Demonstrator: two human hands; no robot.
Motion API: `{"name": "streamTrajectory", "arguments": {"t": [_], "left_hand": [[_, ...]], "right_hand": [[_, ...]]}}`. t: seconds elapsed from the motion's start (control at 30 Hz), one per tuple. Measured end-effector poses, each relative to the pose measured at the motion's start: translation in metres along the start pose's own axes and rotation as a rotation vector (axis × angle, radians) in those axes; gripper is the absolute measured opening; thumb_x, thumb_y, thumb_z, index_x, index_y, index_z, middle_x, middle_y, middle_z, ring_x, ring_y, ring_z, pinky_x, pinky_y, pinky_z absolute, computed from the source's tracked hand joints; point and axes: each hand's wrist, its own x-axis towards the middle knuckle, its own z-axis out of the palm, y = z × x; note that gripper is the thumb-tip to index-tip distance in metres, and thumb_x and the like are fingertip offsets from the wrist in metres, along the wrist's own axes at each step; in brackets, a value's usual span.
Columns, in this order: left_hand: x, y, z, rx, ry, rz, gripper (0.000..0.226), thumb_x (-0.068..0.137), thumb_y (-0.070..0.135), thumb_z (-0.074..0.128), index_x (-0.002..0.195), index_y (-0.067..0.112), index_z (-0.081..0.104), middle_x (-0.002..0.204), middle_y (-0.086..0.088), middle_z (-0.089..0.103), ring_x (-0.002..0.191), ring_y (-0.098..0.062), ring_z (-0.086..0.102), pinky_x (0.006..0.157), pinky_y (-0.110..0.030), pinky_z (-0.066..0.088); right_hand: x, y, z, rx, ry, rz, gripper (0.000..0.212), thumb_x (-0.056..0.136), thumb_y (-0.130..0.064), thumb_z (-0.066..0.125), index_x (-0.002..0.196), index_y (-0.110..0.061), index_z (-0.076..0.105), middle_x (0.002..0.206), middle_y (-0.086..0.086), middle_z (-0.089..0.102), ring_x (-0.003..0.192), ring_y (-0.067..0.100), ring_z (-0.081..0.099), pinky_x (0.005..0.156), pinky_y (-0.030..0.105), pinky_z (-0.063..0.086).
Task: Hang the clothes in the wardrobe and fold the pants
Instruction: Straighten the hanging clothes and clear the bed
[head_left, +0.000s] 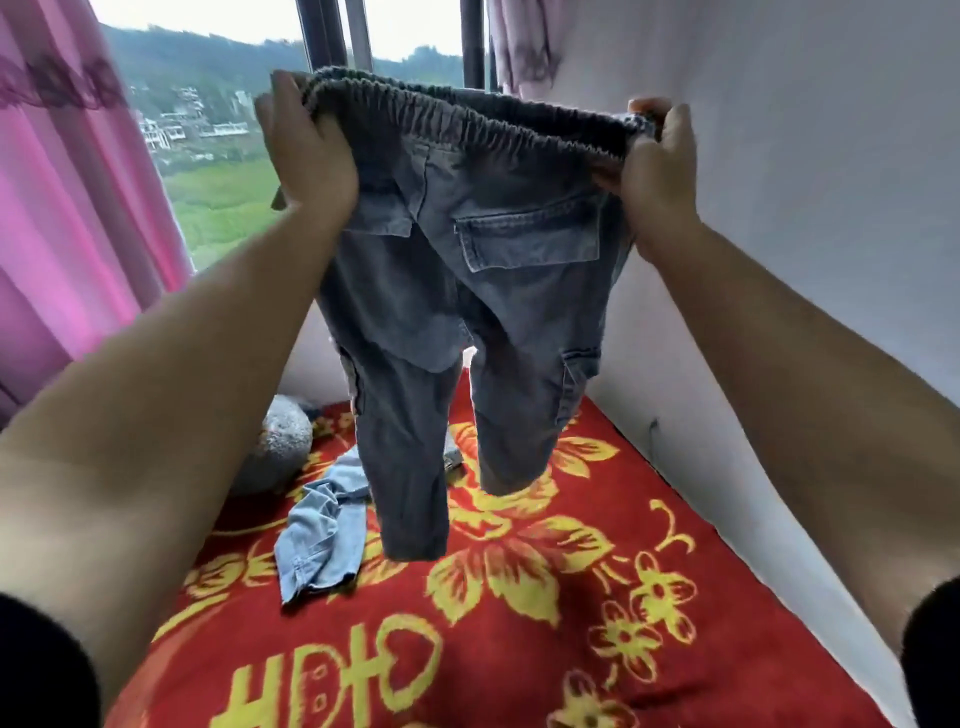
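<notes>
A pair of dark grey denim pants (467, 291) with an elastic waistband hangs in the air in front of me, back pockets facing me. My left hand (306, 150) grips the waistband's left end and my right hand (657, 171) grips its right end, stretching it wide. The two legs dangle above the bed, the left leg lower than the right. A light blue denim garment (324, 530) lies crumpled on the red blanket (519, 649) below the pants.
The red blanket with yellow flowers covers the bed, which sits against a white wall (779, 208) on the right. A grey speckled cushion (283, 441) lies by the bed's far left. Pink curtains (67, 234) hang beside the window (218, 156).
</notes>
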Motion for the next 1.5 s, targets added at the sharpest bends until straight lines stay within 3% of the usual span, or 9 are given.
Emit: {"name": "streamTrajectory", "arguments": {"t": [0.3,0.47,0.57,0.7,1.1,1.23,1.33,1.4,1.5], "left_hand": [[-0.212,-0.115,-0.131,0.221,-0.357,0.409,0.045,0.074,0.006,0.05,0.118,0.002,0.056,0.109,-0.022,0.054,0.101,-0.04,0.051,0.079,-0.047,0.046],[-0.43,-0.243,-0.216,0.633,-0.951,0.415,0.028,0.074,0.011,0.066,0.102,0.017,0.066,0.083,-0.01,0.063,0.077,-0.034,0.062,0.067,-0.043,0.051],[-0.54,-0.277,-0.267,0.856,-1.436,0.17,0.024,0.092,0.018,0.055,0.114,0.027,0.061,0.109,0.001,0.067,0.108,-0.027,0.058,0.086,-0.038,0.041],[-0.644,-0.3,-0.319,0.959,-1.717,0.109,0.033,0.096,0.012,0.046,0.122,0.026,0.06,0.128,-0.001,0.061,0.122,-0.026,0.051,0.091,-0.038,0.039],[-0.73,-0.334,-0.33,0.892,-1.546,0.134,0.034,0.048,0.013,0.085,0.072,0.011,0.059,0.071,-0.01,0.058,0.071,-0.03,0.055,0.06,-0.035,0.034],[-0.791,-0.343,-0.334,0.98,-1.734,-0.015,0.042,0.067,0.031,0.08,0.101,0.014,0.062,0.098,-0.01,0.059,0.097,-0.032,0.054,0.073,-0.042,0.043],[-0.826,-0.353,-0.326,1.123,-1.943,-0.226,0.079,0.087,0.061,0.057,0.144,0.011,0.035,0.147,-0.013,0.037,0.138,-0.034,0.03,0.102,-0.06,0.034],[-0.842,-0.349,-0.315,1.184,-2.004,-0.408,0.094,0.089,0.068,0.048,0.153,0.005,0.018,0.16,-0.016,0.018,0.148,-0.037,0.012,0.109,-0.064,0.025],[-0.855,-0.326,-0.291,1.165,-1.718,-0.358,0.082,0.088,0.071,0.042,0.131,0.001,0.045,0.134,-0.02,0.046,0.128,-0.037,0.038,0.102,-0.056,0.035]], "right_hand": [[-0.213,0.092,-0.056,-0.423,0.159,0.044,0.025,0.082,-0.031,0.042,0.09,-0.018,0.061,0.087,0.007,0.067,0.088,0.03,0.063,0.071,0.029,0.045],[-0.404,0.232,-0.1,-0.999,-0.314,0.569,0.036,0.085,-0.024,0.045,0.115,-0.017,0.065,0.117,0.022,0.067,0.108,0.04,0.061,0.084,0.037,0.047],[-0.514,0.3,-0.123,-1.178,-0.594,0.84,0.04,0.088,-0.011,0.048,0.125,-0.019,0.061,0.125,0.021,0.063,0.115,0.039,0.059,0.089,0.037,0.047],[-0.626,0.343,-0.147,-1.249,-0.834,1.005,0.04,0.087,-0.01,0.049,0.126,-0.014,0.06,0.128,0.02,0.062,0.117,0.037,0.057,0.085,0.036,0.045],[-0.693,0.383,-0.188,-1.563,-1.108,0.806,0.037,0.088,-0.033,0.055,0.123,-0.023,0.062,0.121,0.01,0.064,0.111,0.033,0.061,0.077,0.036,0.043],[-0.718,0.426,-0.199,-1.694,-1.402,0.787,0.036,0.092,-0.04,0.053,0.117,-0.017,0.062,0.119,0.011,0.064,0.109,0.031,0.062,0.076,0.034,0.042],[-0.716,0.459,-0.206,-1.328,-1.676,1.054,0.062,0.091,-0.061,0.055,0.142,-0.025,0.05,0.142,0.008,0.055,0.126,0.03,0.054,0.097,0.037,0.045],[-0.7,0.473,-0.207,-1.141,-1.59,1.155,0.061,0.095,-0.06,0.052,0.139,-0.019,0.054,0.142,0.006,0.055,0.125,0.029,0.055,0.099,0.035,0.045],[-0.662,0.498,-0.209,-1.094,-1.208,1.004,0.044,0.099,-0.045,0.051,0.121,-0.011,0.066,0.124,0.013,0.066,0.119,0.032,0.058,0.095,0.034,0.042]]}}
